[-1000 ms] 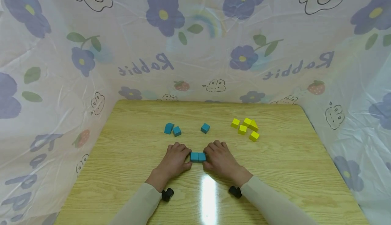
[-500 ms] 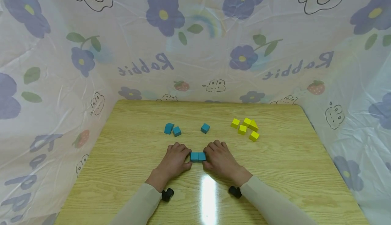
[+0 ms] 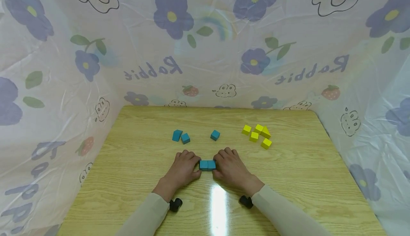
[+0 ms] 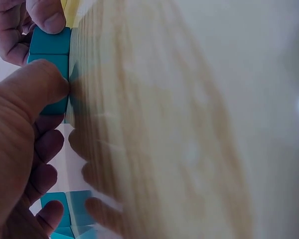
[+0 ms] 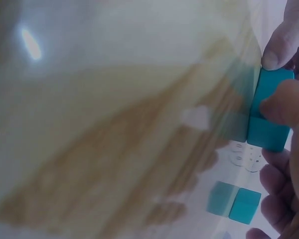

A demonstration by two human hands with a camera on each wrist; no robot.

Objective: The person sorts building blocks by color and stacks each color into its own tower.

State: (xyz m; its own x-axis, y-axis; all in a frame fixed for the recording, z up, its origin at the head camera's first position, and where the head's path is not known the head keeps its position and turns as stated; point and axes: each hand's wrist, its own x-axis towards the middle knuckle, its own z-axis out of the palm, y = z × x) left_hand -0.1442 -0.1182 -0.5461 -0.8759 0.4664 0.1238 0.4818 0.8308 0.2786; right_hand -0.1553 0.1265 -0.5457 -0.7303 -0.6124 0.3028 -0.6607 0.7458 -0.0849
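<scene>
Taking clock directions in the head view from the joined pair of blocks, the left hand (image 3: 182, 168) lay at nine o'clock and the right hand (image 3: 231, 167) at three. Between them, the left block (image 3: 203, 165) and the right block (image 3: 211, 165), both blue, sat on the table (image 3: 298, 164), side by side and touching. The left hand pinched the left block's outer end, with its thumb on the near face; the right hand pinched the right block in like fashion. Some fingertips were hidden behind the blocks.

Just past twelve o'clock, beyond the pair, a lone blue cube (image 3: 215, 135) rested on the table. Between ten and eleven lay a slanted blue block (image 3: 177, 135) and, just beside it, a second blue cube (image 3: 185, 138). Around two o'clock, well apart from the pair, was a yellow group: a triangle (image 3: 265, 132) and four cubes (image 3: 254, 137).

A small black camera (image 3: 175, 204) showed at the left wrist, between seven and eight, and another at the right, between four and five. Pale sleeves (image 3: 285, 209) covered the forearms. A flowered cloth (image 3: 205, 51) hung beyond the table at twelve.
</scene>
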